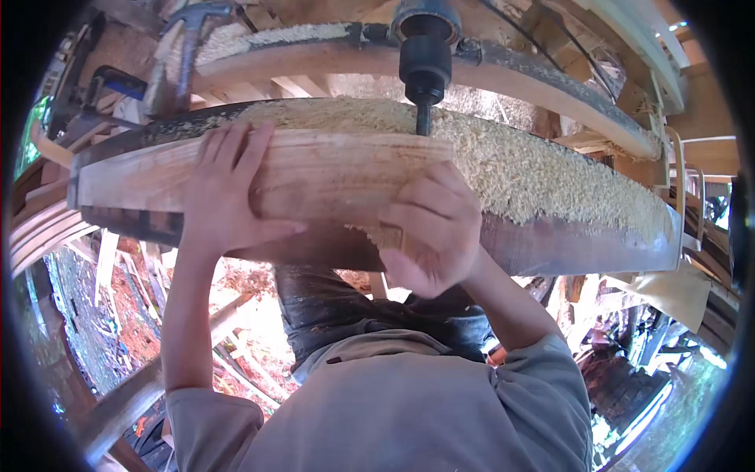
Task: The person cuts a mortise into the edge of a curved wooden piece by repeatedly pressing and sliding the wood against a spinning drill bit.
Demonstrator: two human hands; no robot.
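Observation:
A pale wooden board [314, 169] lies lengthwise across a wide, dark-edged work plank [582, 245]. My left hand [224, 189] rests flat on the board's left half, fingers spread over its top and thumb stretched to the right. At the board's right end, my right hand [432, 228] is closed with curled fingers around the near edge. Just beyond that end hangs a black drill chuck [425, 59] with a drill bit [423, 119] pointing down. The bit's tip is hidden behind the board's far edge, so I cannot tell whether it touches the wood.
Sawdust [543, 173] covers much of the plank right of the board. Behind, a curved wooden beam [314, 63] spans the view, with a hammer [187, 55] at upper left. A blue-and-black clamp [118, 81] sits near the hammer. Wood scraps lie on the ground below.

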